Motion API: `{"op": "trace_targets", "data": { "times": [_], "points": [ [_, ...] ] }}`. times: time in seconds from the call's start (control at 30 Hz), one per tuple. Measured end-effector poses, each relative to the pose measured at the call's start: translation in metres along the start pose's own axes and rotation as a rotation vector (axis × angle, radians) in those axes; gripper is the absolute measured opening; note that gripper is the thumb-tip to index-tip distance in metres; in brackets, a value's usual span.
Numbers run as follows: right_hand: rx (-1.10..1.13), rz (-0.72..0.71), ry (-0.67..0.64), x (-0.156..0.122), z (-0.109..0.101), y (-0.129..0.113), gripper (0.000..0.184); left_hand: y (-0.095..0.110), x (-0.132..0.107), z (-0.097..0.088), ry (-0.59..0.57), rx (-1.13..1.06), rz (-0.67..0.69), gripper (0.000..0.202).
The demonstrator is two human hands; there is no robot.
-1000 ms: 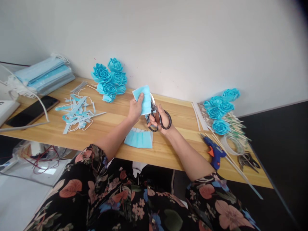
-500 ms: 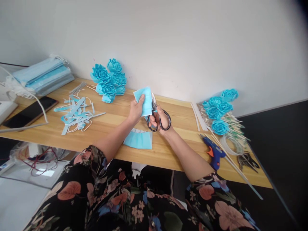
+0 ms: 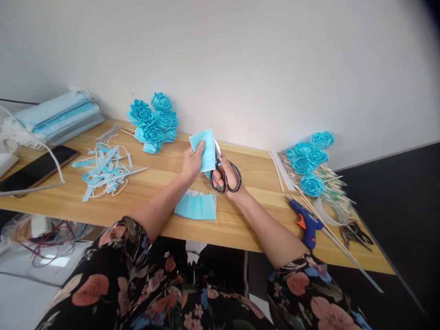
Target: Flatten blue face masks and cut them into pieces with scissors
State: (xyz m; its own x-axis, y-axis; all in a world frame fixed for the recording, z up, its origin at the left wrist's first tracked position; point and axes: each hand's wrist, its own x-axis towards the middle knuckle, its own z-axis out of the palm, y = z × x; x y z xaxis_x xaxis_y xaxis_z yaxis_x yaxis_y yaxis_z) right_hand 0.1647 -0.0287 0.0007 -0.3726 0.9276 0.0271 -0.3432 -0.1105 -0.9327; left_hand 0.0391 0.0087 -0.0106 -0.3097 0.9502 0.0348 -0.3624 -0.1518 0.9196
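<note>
Our left hand [image 3: 192,163] pinches a blue sheet [image 3: 207,152] above the tabletop [image 3: 256,172]; our right hand [image 3: 231,178] holds the scissors [image 3: 218,156] by their loops, blades just beside the sheet's edge. Should our thumb loosen, the sheet could slip and the blades stray. Nearer us lies another blue piece [image 3: 195,207].

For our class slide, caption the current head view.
Above a wooden table, the left hand grips a blue sheet while the right hand holds scissors beside it.
</note>
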Motion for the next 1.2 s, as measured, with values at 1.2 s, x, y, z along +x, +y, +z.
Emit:
{"op": "trace_targets", "data": {
  "times": [1.2],
  "points": [
    [0.019,0.064,-0.141,0.003,-0.011,-0.002,0.069,0.004,-0.002,0.001,-0.031,-0.024,-0.014,0.043]
  ]
}}
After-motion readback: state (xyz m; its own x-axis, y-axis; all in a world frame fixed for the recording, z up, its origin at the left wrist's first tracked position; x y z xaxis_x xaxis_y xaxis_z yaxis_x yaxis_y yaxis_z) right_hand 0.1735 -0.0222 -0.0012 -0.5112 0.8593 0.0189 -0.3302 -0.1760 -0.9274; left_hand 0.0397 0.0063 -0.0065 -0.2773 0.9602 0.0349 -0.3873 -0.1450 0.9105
